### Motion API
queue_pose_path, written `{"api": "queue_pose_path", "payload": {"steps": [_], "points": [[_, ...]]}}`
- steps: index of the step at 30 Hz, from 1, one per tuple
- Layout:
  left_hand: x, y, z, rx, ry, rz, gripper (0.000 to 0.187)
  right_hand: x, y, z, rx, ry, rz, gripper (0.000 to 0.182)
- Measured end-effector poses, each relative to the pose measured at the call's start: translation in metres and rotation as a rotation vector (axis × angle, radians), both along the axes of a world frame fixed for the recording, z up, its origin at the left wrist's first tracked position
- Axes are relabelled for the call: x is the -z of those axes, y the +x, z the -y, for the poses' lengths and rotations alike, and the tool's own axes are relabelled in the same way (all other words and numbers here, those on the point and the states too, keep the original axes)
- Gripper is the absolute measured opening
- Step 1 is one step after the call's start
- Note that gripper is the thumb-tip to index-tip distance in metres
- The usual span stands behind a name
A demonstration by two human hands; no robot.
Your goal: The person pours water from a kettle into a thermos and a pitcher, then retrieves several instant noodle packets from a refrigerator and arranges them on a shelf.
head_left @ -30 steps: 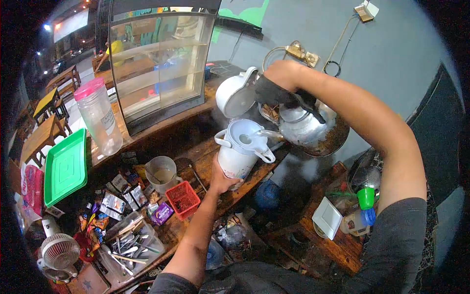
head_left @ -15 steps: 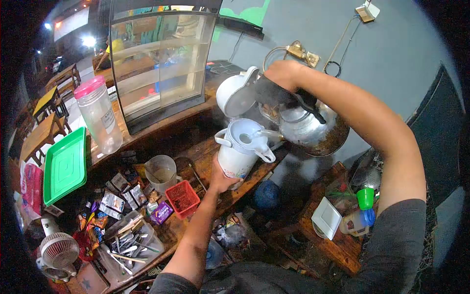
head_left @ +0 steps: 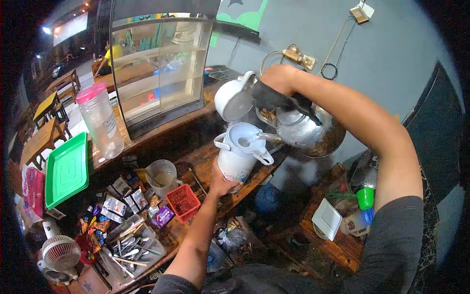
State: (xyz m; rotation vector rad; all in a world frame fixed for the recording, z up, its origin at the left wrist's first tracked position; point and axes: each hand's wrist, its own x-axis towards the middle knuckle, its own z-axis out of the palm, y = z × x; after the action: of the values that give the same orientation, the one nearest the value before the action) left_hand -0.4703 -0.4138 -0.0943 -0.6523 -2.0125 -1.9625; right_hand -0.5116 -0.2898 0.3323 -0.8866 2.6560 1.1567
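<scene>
My left hand (head_left: 223, 182) is wrapped round the lower body of a white thermos jug (head_left: 236, 164), which stands at the counter's edge with its mouth uncovered. Behind that mouth a white lid (head_left: 232, 99) is tipped up, its underside facing me. My right hand (head_left: 279, 78) grips a metal kettle (head_left: 301, 128) from above, with a black cloth (head_left: 271, 96) bunched between palm and handle. The kettle is tilted, its spout (head_left: 270, 138) at the jug's opening; the spout's tip is hard to make out. Dark stains cover the kettle's lower side.
On the counter sit a clear measuring jug (head_left: 161, 175), a red basket (head_left: 183, 203) and a tray of cutlery (head_left: 132, 250). A glass display case (head_left: 161, 68) and green trays (head_left: 67, 169) stand to the left. A stool-height wooden table (head_left: 338, 250) is lower right.
The view has shifted slightly. Both hands keep their grips, and the kettle stays tilted with its spout at the jug's mouth.
</scene>
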Motion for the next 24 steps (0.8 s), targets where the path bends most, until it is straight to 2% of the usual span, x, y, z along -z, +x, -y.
{"api": "queue_pose_path", "payload": {"steps": [2, 6, 9, 15, 17, 24], "points": [[-0.007, 0.002, 0.003, -0.032, -0.076, -0.011, 0.118, -0.001, 0.002, 0.002, -0.009, 0.025, 0.016, 0.031], [-0.004, 0.001, 0.002, -0.027, -0.061, -0.049, 0.119, 0.001, -0.003, -0.001, -0.038, 0.036, 0.005, 0.030], [-0.005, 0.002, 0.002, -0.021, -0.044, -0.028, 0.120, 0.002, -0.001, 0.000, 0.041, 0.000, -0.020, 0.033], [-0.002, 0.000, 0.001, -0.014, -0.055, -0.031, 0.120, -0.001, -0.002, -0.002, -0.074, 0.068, 0.016, 0.029], [0.002, -0.001, 0.001, -0.044, -0.094, 0.002, 0.121, -0.003, 0.007, 0.003, -0.009, 0.002, -0.011, 0.028], [-0.001, -0.001, 0.001, -0.046, -0.102, -0.049, 0.121, -0.004, 0.013, 0.008, -0.001, -0.006, 0.000, 0.029]]}}
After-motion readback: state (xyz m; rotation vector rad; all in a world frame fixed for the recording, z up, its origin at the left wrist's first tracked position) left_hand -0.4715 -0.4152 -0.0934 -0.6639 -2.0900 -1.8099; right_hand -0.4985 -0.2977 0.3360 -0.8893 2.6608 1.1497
